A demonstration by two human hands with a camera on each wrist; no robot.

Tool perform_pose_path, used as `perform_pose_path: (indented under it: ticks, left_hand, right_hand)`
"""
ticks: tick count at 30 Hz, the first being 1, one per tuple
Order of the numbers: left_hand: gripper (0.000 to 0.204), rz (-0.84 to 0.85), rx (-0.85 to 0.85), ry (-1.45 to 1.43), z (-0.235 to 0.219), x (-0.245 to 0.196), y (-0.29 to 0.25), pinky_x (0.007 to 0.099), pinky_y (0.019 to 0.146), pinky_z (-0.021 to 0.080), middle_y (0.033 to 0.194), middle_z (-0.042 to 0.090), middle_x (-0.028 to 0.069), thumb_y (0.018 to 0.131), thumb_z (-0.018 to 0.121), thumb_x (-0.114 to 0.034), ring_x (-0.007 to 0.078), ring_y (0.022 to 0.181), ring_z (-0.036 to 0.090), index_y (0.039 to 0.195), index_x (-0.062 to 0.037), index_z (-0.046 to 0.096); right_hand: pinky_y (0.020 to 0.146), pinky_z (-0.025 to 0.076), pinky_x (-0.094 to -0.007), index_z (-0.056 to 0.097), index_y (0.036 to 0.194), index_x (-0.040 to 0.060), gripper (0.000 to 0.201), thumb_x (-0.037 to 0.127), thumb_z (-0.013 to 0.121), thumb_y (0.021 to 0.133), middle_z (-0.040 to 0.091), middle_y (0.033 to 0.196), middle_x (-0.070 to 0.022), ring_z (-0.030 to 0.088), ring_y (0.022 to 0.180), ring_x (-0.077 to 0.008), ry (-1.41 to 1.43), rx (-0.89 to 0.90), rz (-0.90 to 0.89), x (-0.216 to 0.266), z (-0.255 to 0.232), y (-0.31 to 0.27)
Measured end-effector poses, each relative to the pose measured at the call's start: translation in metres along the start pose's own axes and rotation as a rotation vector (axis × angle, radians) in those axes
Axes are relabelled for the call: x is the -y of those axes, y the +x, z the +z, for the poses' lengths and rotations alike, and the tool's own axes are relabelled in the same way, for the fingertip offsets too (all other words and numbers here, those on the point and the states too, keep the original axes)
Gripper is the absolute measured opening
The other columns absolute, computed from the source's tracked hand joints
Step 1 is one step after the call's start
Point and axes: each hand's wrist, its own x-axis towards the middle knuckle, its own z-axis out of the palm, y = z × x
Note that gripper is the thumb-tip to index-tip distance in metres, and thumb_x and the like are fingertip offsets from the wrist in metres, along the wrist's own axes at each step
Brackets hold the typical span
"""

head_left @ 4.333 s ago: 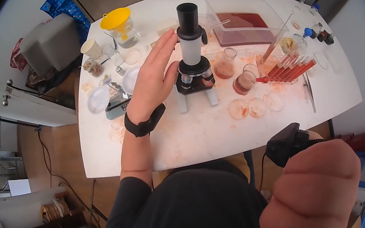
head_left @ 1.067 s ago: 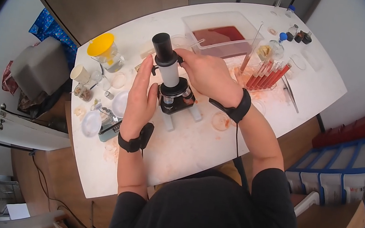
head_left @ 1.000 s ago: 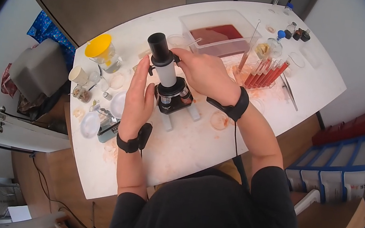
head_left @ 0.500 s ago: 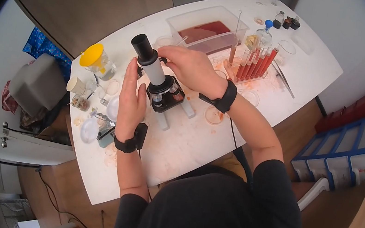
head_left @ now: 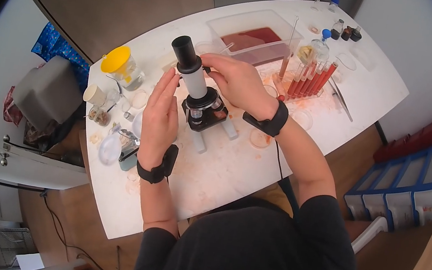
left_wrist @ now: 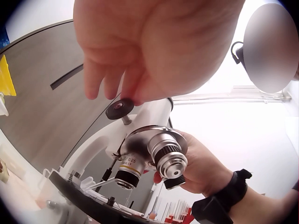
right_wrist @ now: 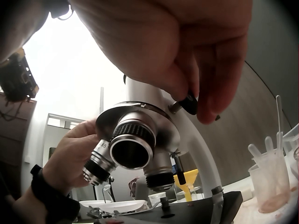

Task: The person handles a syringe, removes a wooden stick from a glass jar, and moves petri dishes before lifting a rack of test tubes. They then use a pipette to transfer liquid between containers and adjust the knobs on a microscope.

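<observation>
A black-and-white microscope (head_left: 196,85) stands upright on the white table (head_left: 210,175). At its left side is my left hand (head_left: 160,121), fingers nearly straight; in the left wrist view this hand (left_wrist: 154,46) has its fingertips at a black side knob (left_wrist: 119,108), with contact partly hidden. My right hand (head_left: 245,86) reaches the other side of the tube. Seen from the right wrist, that hand (right_wrist: 173,46) pinches the opposite black knob (right_wrist: 189,103) between thumb and fingers. Metal objectives (right_wrist: 133,142) hang below the tube.
Behind is a clear tub (head_left: 254,38) of red liquid. Right of it stands a rack of red-filled test tubes (head_left: 312,82). A yellow funnel (head_left: 116,60), a paper cup (head_left: 94,95) and a white dish (head_left: 110,149) lie left. Petri dishes (head_left: 261,138) sit right of the base.
Since the earliest frame, my right hand has gone from close before the head camera to the microscope's knob. The left hand stays beside the tube. Lately only the head view has shifted slightly.
</observation>
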Motion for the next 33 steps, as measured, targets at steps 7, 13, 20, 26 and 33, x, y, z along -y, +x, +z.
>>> perform_pose_path:
  ticks: [7,13,20,26,33]
  left_hand:
    - [0.048,0.008,-0.014,-0.020,0.001,0.003,0.000,0.0371,0.100,0.045,0.138,0.051,0.0191,0.087,0.044,0.012,0.0333,0.125,0.053,0.132,-0.0018,0.053]
    - [0.049,0.024,-0.031,-0.019,0.004,0.006,0.001,0.0362,0.099,0.045,0.138,0.051,0.0193,0.087,0.044,0.012,0.0331,0.124,0.053,0.133,-0.0010,0.052]
    - [0.049,0.012,-0.046,-0.037,0.007,0.008,0.000,0.0358,0.097,0.046,0.139,0.051,0.0189,0.087,0.044,0.012,0.0320,0.124,0.053,0.134,-0.0005,0.051]
    - [0.049,0.019,-0.062,-0.049,0.010,0.010,0.000,0.0367,0.097,0.047,0.138,0.051,0.0187,0.089,0.046,0.011,0.0317,0.125,0.053,0.135,-0.0014,0.051]
    - [0.056,0.028,-0.053,-0.054,0.013,0.016,0.000,0.0368,0.099,0.045,0.141,0.048,0.0199,0.085,0.046,0.012,0.0333,0.127,0.050,0.139,-0.0011,0.046]
  right_hand:
    - [0.076,0.053,-0.0361,0.062,0.119,0.0113,0.038,0.000,0.060,0.083,0.067,0.112,-0.0103,0.065,0.093,-0.0322,0.010,-0.008,-0.002,0.000,0.000,0.000]
    - [0.074,0.054,-0.0388,0.062,0.114,0.0104,0.030,0.006,0.057,0.085,0.068,0.106,-0.0094,0.066,0.090,-0.0302,0.011,-0.042,-0.024,-0.001,0.003,-0.001]
    - [0.074,0.054,-0.0393,0.062,0.116,0.0096,0.031,0.007,0.057,0.086,0.068,0.107,-0.0105,0.067,0.089,-0.0309,0.002,-0.020,-0.004,-0.001,0.003,-0.001]
    - [0.072,0.052,-0.0372,0.060,0.121,0.0095,0.036,0.003,0.057,0.086,0.068,0.106,-0.0145,0.067,0.085,-0.0328,0.026,-0.012,0.007,0.000,0.002,-0.001]
    - [0.068,0.052,-0.0350,0.059,0.123,0.0091,0.036,0.006,0.059,0.087,0.069,0.099,-0.0155,0.068,0.076,-0.0293,0.080,0.027,0.061,-0.002,0.002,0.000]
